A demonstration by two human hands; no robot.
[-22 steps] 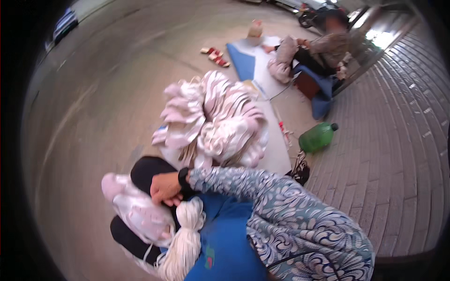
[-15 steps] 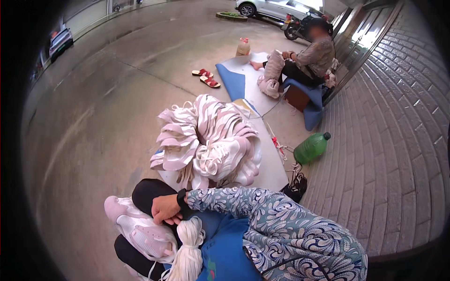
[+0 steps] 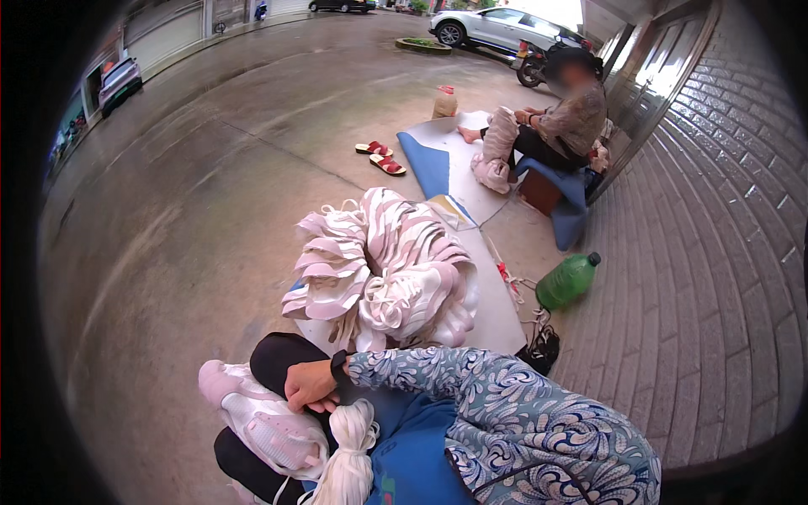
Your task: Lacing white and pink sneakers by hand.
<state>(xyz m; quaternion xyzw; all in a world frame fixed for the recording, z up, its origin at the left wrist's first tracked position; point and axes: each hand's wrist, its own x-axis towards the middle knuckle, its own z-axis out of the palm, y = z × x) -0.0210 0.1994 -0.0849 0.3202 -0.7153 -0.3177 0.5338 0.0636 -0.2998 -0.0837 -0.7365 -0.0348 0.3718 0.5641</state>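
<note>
My right hand reaches across my lap from a blue patterned sleeve, a black band on its wrist. Its fingers curl downward at the edge of a pale pink and white shoe upper, closed on something I cannot make out. The upper lies across my black-clad knees. Right beside the fingers, a thick bundle of white shoelaces hangs over my blue apron. My left hand is out of sight. Beyond my knees sits a big ring-shaped pile of pink and white shoe uppers, with tied laces showing on its near side.
The pile rests on a white sheet. To its right are a green bottle and a black tangle, near a brick wall. Farther off are red sandals, a tan jug and a seated person with more uppers.
The whole view has shifted, so everything sits slightly lower and farther right. My right hand keeps about the same place by the shoe upper and laces.
</note>
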